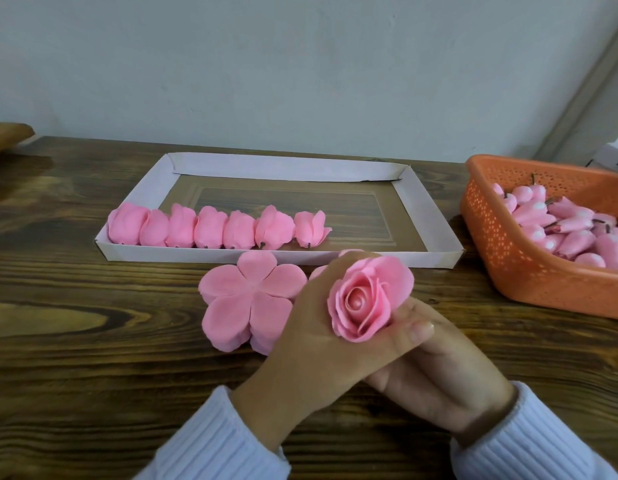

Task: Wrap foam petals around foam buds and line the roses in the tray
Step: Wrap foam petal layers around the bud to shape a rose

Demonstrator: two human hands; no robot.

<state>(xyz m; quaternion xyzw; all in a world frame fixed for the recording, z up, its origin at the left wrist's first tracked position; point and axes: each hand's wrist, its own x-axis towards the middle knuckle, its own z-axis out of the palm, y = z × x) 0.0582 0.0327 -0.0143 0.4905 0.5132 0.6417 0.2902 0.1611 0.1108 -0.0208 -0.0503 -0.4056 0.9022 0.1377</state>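
Rose [366, 299] underside hidden between the two hands [311, 344] [439, 386].

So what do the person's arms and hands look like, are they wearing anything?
Both arms are in ribbed knit sleeves of a pale bluish white. The left sleeve and the right sleeve end in cuffs at the wrists. The left hand and the right hand are bare: no gloves, rings or watch show. One short, unpainted thumbnail is visible.
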